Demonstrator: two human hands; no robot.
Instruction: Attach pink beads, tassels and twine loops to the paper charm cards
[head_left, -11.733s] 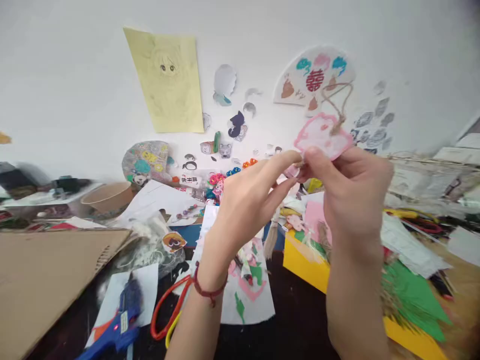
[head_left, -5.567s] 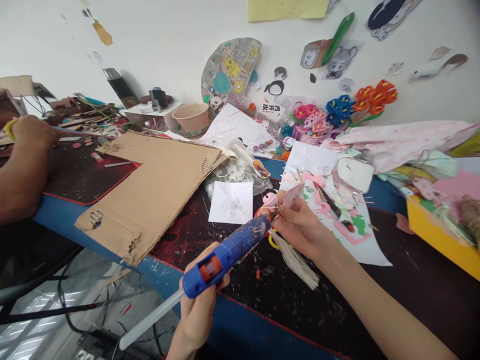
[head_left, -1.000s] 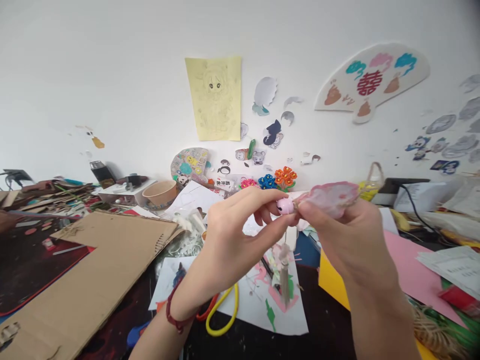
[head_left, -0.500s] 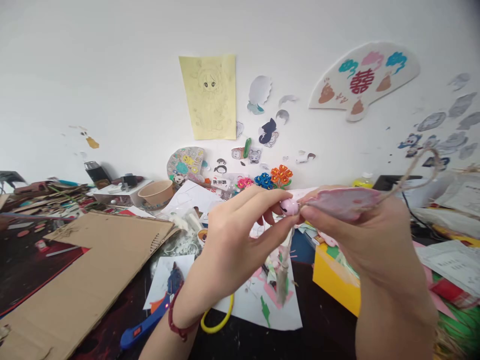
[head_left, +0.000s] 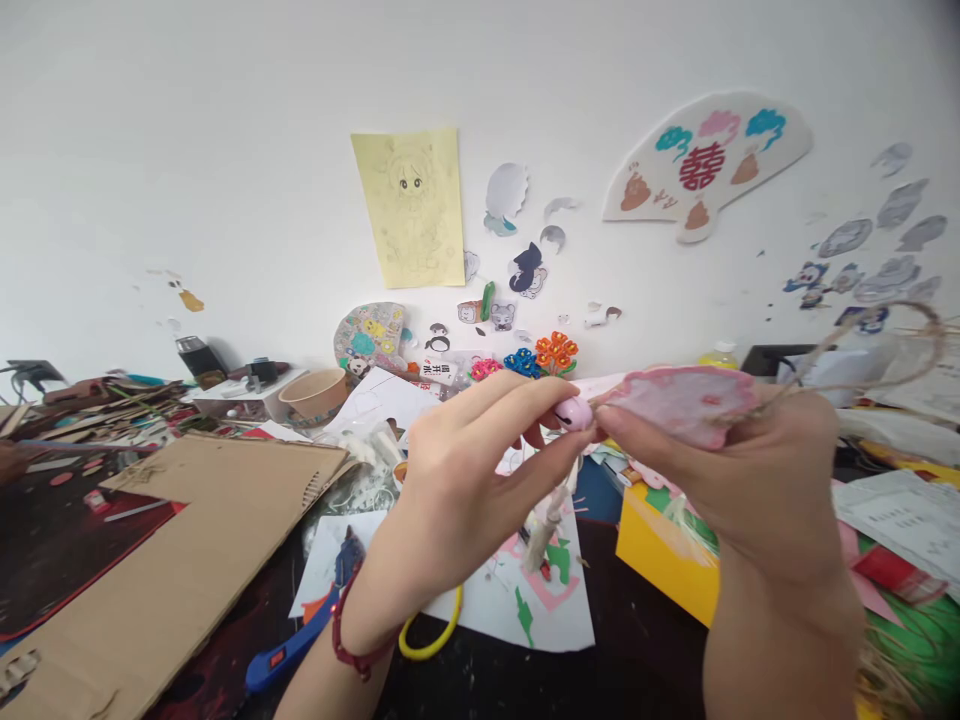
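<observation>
Between the thumb and fingers of my left hand point(head_left: 469, 480) is a small pink jingle bell point(head_left: 574, 413) with a dark slot. My right hand point(head_left: 750, 480) pinches a flat pink-edged, whitish piece point(head_left: 682, 400), its thumb close beside the bell. A loop of twine point(head_left: 926, 345) rises from the far right end of that piece. Below the bell hangs a pale tassel point(head_left: 541, 540) on a cord, partly hidden behind my left hand. My fingertips cover the joint between the bell and the flat piece.
Cut cardboard point(head_left: 187, 530) covers the left of the dark table. A blue glue gun point(head_left: 296, 640) lies by my left wrist, near a yellow ring-shaped handle point(head_left: 431, 640). White paper point(head_left: 555, 620) with coloured scraps lies below my hands. A yellow box point(head_left: 664, 560) stands right.
The flat piece has tilted to show more of its face, and the twine loop has swung right. The tassel hangs further left. The view has shifted slightly.
</observation>
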